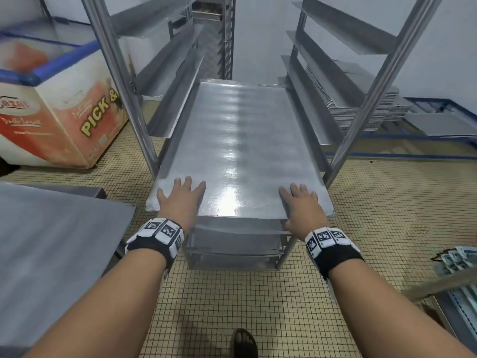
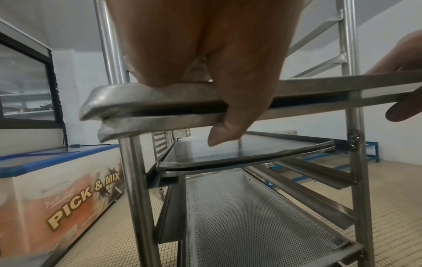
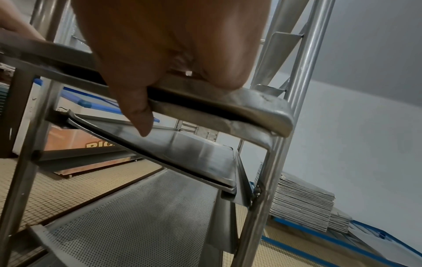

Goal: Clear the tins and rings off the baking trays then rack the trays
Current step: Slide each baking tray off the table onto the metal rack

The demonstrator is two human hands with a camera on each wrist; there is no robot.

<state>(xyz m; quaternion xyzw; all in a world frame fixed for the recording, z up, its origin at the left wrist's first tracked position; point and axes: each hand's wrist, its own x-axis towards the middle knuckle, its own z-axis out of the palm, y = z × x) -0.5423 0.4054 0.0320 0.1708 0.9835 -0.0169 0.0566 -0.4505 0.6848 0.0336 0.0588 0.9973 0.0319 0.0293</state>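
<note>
Tiled floor (image 1: 232, 293), small beige squares, white walls. Steel rack (image 1: 371, 94) stands dead ahead, angled runners on both sides.

Tray (image 1: 240, 151) lies flat on a pair of runners, mostly inside the rack, near edge still jutting out past the front posts. Surface bare and shiny.

Left hand (image 1: 180, 197): palm on tray's near left corner, fingers spread flat on top. Left wrist view shows thumb (image 2: 230, 126) hooked down over the front rim. A second tray edge sits directly beneath the top one there, the two stacked.

Right hand (image 1: 299, 202): same hold at near right corner, fingers flat on top, thumb (image 3: 139, 115) down over the rim in right wrist view.

Below: another tray (image 2: 239, 153) on a lower runner, dented front lip; beneath it a perforated tray (image 2: 239, 216) near the bottom.

Left of rack: chest freezer (image 1: 51, 117), blue-edged lid, "PICK & MIX" on the side. Near left: grey desk (image 1: 51, 254). Right, by the wall: tray stack (image 1: 361, 109) on a low blue frame (image 1: 426, 148).
</note>
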